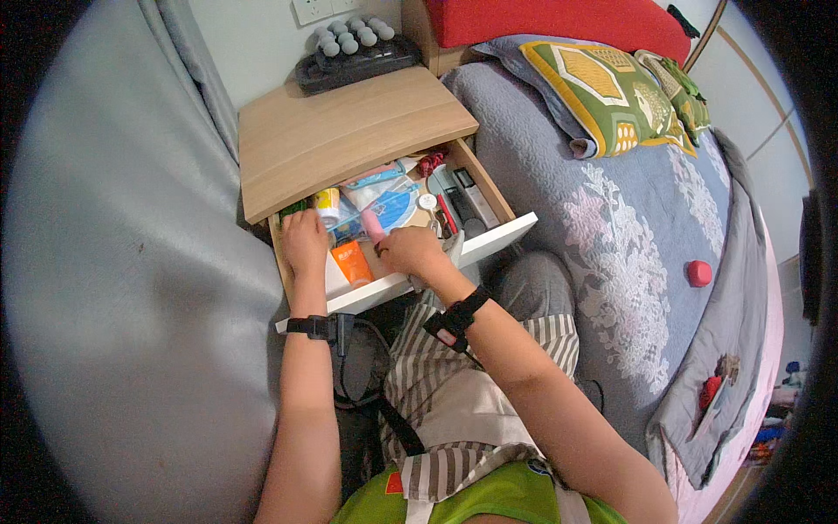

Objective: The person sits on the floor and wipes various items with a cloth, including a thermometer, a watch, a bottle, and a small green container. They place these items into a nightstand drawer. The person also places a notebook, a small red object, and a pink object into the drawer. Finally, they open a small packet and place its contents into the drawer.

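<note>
In the pulled-out drawer (pixel 503 234) of a wooden nightstand, both my hands are among small items. My left hand (pixel 306 243) reaches in at the left, its curled fingers beside a green item (pixel 292 209) and a white-and-yellow jar (pixel 327 204); whether it grips anything is hidden. The fingers of my right hand (pixel 414 251) close around the lower end of a pink rounded object (pixel 372 226). A pale grey cloth (pixel 454 251) shows under that hand at the drawer front. An orange tube (pixel 353 262) lies between my hands, beside a white item (pixel 335 278).
A blue-and-white packet (pixel 395 206), a red pen-like item (pixel 448 215) and a dark box (pixel 468 187) share the drawer. A black device with grey balls (pixel 353 42) stands on the nightstand top (pixel 353 124). At right is a quilted bed (pixel 589 216); a grey curtain (pixel 144 262) hangs left.
</note>
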The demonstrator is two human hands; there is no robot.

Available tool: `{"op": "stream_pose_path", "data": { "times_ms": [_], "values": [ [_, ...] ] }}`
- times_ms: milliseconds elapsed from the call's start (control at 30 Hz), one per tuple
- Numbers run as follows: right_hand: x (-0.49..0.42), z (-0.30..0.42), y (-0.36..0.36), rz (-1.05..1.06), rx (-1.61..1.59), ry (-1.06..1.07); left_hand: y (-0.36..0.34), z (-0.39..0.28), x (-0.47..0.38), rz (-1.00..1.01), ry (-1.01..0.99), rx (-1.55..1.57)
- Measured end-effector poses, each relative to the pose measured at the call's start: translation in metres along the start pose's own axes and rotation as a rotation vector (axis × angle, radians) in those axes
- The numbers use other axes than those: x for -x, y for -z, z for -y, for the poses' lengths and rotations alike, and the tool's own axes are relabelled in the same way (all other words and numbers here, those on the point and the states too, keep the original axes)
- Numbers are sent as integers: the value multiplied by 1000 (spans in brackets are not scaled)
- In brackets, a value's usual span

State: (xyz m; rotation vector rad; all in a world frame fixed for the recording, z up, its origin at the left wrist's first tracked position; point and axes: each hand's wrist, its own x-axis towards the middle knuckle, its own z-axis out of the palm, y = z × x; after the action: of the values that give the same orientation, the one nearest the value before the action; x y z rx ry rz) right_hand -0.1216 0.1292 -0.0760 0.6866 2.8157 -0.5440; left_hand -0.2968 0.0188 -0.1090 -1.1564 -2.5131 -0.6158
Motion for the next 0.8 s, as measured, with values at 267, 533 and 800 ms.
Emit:
{"op": "stream_pose_path", "data": {
  "times_ms": [267, 533, 800],
  "values": [
    [-26, -19, -16, 225, -111, 216, -36, -25, 8, 345, -615, 421],
    [31, -18, -24, -531, -177, 165, -29, -27, 4, 461, -580, 347],
    [129, -62, 34, -972, -757, 212, -14, -35, 9, 592, -556, 317]
  ]
}}
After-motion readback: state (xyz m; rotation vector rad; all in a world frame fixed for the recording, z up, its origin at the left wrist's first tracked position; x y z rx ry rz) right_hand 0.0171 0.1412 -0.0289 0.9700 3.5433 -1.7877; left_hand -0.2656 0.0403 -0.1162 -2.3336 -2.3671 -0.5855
